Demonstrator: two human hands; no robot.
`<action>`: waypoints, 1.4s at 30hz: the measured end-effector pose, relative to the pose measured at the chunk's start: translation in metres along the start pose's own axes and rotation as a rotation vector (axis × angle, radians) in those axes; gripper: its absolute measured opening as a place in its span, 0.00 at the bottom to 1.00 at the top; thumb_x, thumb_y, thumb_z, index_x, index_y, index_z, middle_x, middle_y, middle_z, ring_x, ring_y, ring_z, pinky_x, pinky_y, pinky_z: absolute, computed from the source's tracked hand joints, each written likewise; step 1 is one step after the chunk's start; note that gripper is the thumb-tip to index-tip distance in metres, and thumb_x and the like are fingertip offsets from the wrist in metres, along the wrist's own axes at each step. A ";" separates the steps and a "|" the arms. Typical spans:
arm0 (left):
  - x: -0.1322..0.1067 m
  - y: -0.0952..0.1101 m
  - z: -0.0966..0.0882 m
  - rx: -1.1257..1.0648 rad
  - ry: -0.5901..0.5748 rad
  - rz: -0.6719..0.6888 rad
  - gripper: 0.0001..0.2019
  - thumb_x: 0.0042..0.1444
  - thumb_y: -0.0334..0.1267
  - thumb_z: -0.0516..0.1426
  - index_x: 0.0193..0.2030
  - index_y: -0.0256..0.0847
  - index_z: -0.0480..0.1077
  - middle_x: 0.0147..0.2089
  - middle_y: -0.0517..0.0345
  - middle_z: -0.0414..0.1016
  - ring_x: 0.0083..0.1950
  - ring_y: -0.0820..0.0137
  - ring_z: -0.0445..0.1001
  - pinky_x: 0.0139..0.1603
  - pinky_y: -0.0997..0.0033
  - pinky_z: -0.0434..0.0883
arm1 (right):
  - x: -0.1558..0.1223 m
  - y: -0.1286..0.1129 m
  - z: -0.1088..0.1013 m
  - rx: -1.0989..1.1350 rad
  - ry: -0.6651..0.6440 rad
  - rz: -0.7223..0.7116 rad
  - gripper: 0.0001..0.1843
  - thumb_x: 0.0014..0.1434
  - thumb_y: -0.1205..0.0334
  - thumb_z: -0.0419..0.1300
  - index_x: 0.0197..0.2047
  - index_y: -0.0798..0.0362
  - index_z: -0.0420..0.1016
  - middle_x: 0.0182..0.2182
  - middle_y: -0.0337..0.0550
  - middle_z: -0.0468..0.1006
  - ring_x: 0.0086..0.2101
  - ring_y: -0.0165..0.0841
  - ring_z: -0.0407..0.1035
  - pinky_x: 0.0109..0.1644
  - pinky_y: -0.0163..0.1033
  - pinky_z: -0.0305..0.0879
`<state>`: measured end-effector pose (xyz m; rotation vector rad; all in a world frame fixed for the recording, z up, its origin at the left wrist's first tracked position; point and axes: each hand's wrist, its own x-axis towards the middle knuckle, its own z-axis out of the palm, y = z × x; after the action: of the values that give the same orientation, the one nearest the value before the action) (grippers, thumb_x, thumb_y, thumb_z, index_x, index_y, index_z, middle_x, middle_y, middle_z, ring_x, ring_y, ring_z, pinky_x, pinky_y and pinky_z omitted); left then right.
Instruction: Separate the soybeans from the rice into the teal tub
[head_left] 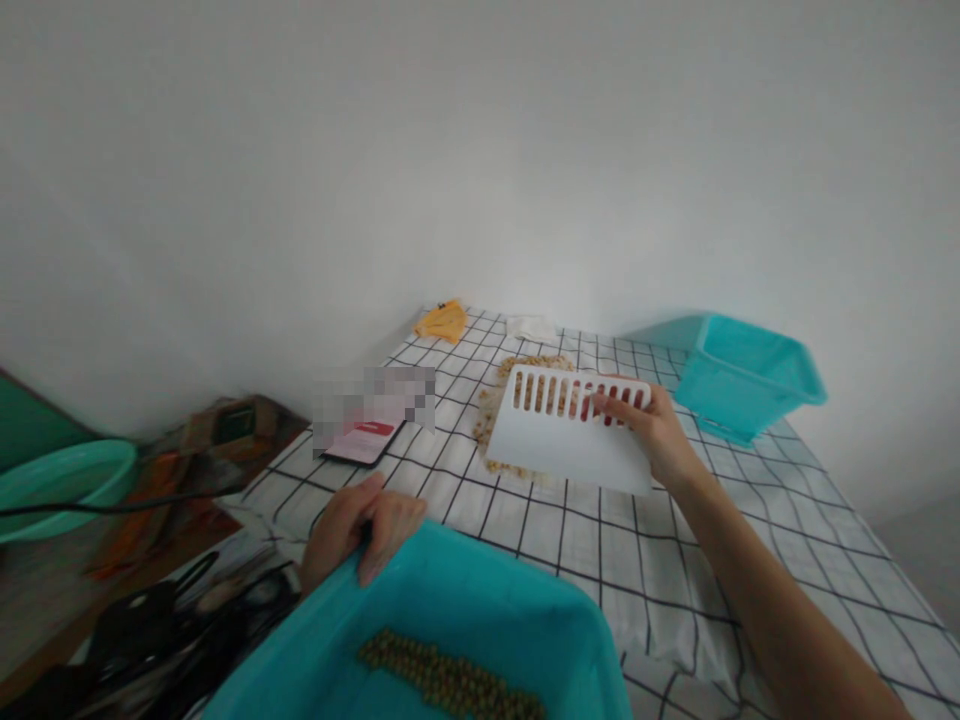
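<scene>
My right hand (658, 432) grips the right end of a white slotted plastic tray (562, 445), fingers through its slots, holding it tilted over a patch of tan beans (491, 405) spread on the checked cloth (675, 560). My left hand (360, 530) is closed over the far rim of a turquoise basin (480, 610) close in front of me. Several greenish beans (450, 680) lie in the bottom of that basin.
A second turquoise basin (750, 375) sits tipped at the back right. An orange item (444, 320) and a white item (531, 326) lie near the wall. A dark card with a red label (364, 440) rests on the cloth. Left are a green tub (60, 485), cables and clutter.
</scene>
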<state>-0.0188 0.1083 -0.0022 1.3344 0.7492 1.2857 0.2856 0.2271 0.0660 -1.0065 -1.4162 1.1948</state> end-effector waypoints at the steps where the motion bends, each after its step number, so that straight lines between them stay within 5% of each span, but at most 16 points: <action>1: 0.000 0.001 -0.001 -0.013 -0.039 0.001 0.35 0.67 0.54 0.49 0.08 0.44 0.58 0.07 0.58 0.56 0.14 0.71 0.58 0.26 0.62 0.64 | 0.000 0.000 0.000 -0.004 -0.002 -0.001 0.14 0.46 0.51 0.73 0.30 0.53 0.83 0.26 0.43 0.83 0.23 0.34 0.73 0.26 0.35 0.64; 18: 0.003 0.003 -0.004 -0.116 -0.159 0.040 0.33 0.71 0.46 0.45 0.11 0.42 0.55 0.09 0.60 0.55 0.15 0.73 0.57 0.28 0.63 0.62 | -0.002 0.006 0.001 0.003 -0.087 -0.019 0.12 0.49 0.52 0.73 0.30 0.52 0.83 0.26 0.41 0.82 0.24 0.32 0.71 0.27 0.34 0.63; 23: 0.003 -0.004 0.011 -0.272 0.026 0.114 0.34 0.72 0.41 0.42 0.10 0.40 0.47 0.08 0.62 0.46 0.15 0.76 0.49 0.26 0.68 0.58 | -0.002 0.009 -0.001 -0.032 -0.130 -0.046 0.13 0.51 0.51 0.72 0.30 0.53 0.83 0.25 0.41 0.80 0.24 0.32 0.70 0.27 0.34 0.62; 29: 0.003 -0.008 0.010 -0.256 -0.006 0.102 0.35 0.71 0.44 0.45 0.09 0.40 0.51 0.07 0.61 0.48 0.14 0.75 0.52 0.24 0.67 0.57 | 0.000 0.011 -0.001 -0.062 -0.181 -0.069 0.13 0.53 0.51 0.71 0.31 0.53 0.83 0.26 0.42 0.80 0.25 0.31 0.70 0.27 0.33 0.63; 42: 0.004 0.000 0.010 -0.182 -0.027 0.111 0.35 0.72 0.46 0.46 0.10 0.41 0.57 0.08 0.61 0.53 0.14 0.74 0.54 0.25 0.66 0.58 | -0.002 0.006 0.002 0.032 -0.273 0.144 0.18 0.50 0.50 0.72 0.38 0.55 0.82 0.31 0.45 0.83 0.27 0.33 0.73 0.31 0.36 0.67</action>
<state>-0.0085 0.1096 0.0006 1.2571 0.5322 1.3861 0.2835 0.2263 0.0592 -0.9630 -1.5491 1.5012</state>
